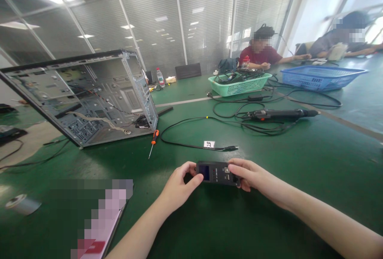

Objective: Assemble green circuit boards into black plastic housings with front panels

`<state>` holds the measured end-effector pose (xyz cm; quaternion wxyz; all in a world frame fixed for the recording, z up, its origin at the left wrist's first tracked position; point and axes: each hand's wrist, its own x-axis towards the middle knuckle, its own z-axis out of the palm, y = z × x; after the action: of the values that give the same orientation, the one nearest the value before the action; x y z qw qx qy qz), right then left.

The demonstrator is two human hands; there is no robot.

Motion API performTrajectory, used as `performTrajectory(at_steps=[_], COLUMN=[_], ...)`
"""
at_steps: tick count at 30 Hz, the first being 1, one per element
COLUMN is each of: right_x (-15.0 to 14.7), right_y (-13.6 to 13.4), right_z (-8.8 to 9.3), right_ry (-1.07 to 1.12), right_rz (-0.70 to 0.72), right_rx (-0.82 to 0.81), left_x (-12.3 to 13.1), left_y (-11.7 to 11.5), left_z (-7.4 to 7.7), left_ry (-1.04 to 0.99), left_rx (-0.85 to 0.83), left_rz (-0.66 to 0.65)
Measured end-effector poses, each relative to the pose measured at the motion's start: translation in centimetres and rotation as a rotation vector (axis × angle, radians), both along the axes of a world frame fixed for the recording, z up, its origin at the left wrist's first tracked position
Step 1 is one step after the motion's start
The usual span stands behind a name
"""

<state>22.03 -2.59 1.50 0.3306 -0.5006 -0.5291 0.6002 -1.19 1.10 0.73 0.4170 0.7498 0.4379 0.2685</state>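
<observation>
Between both hands, low over the green table (284, 155), is a black box-shaped electronic device (220, 174) with a small dark screen and ports on its face. My left hand (178, 184) grips its screen end, thumb on the near edge. The opposite end is held by my right hand (254, 174), with the thumb over the top beside a port. Just beyond lies a black cable's plug (230, 148), apart from the device, near a small white tag (209, 144). An orange-handled screwdriver (154, 136) rests farther left.
An open computer case (125, 95) stands at left. A black power screwdriver (281, 114) lies with coiled cord at right. Behind are a green basket (239, 88) of cables and a blue basket (323, 79). A can (25, 204) lies left. Two people sit across the table.
</observation>
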Motion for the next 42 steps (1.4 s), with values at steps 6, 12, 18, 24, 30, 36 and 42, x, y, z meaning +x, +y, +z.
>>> performTrajectory(at_steps=[6, 12, 18, 24, 30, 36, 42], right_x=[0.0, -0.2, -0.3, 0.2, 0.7, -1.0, -2.5], right_y=[-0.3, -1.1, -0.8, -0.8, -0.5, -1.6, -3.1], right_z=[0.0, -0.1, -0.6, 0.2, 1.4, 1.9, 2.0], right_ry=[-0.302, -0.591, -0.702, -0.67, -0.621, -0.495, -0.354], right_rz=[0.06, 0.157, 0.193, 0.194, 0.203, 0.271, 0.376], right_rx=[0.485, 0.775, 0.774, 0.733, 0.599, 0.486, 0.45], left_x=[0.0, -0.2, 0.1, 0.0, -0.2, 0.1, 0.0], left_y=[0.0, 0.1, -0.1, -0.3, -0.1, 0.1, -0.2], left_z=[-0.4, -0.4, 0.0, 0.2, -0.7, -1.0, 0.0], left_ry=[-0.047, -0.006, 0.08, 0.124, 0.075, 0.059, 0.077], left_rx=[0.008, 0.047, 0.129, 0.115, 0.097, 0.177, 0.094], left_rz=[0.07, 0.075, 0.01, 0.024, 0.105, 0.137, 0.058])
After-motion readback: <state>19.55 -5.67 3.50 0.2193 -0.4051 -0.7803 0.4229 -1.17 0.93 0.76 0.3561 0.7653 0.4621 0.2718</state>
